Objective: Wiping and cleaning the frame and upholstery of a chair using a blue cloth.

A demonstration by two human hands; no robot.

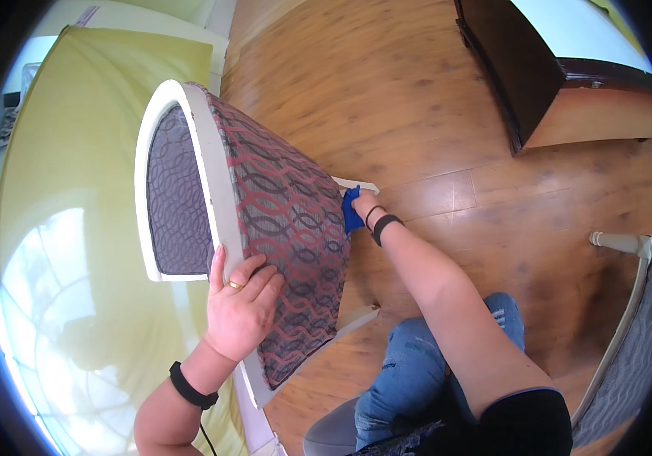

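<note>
A chair (pixel 289 228) with a white frame and a grey seat patterned in pink and dark interlaced bands is tipped in front of me. Its rounded backrest (pixel 177 194) has grey patterned padding and overlaps the yellow-covered table in view. My left hand (pixel 243 305) grips the chair where the white back frame meets the seat, thumb on the frame and fingers over the fabric. At the seat's far edge, beside a white chair leg (pixel 363 186), my right hand (pixel 367 202) holds a blue cloth (pixel 352 212) against the chair. The fingertips there are partly hidden.
On the left is a table with a glossy yellow cover (pixel 115 74). Dark wooden furniture (pixel 514 62) stands at the upper right on the wood-plank floor (pixel 371 91). Another chair with grey upholstery (pixel 639 342) is at the right. A grey seat (pixel 328 430) shows beside my legs.
</note>
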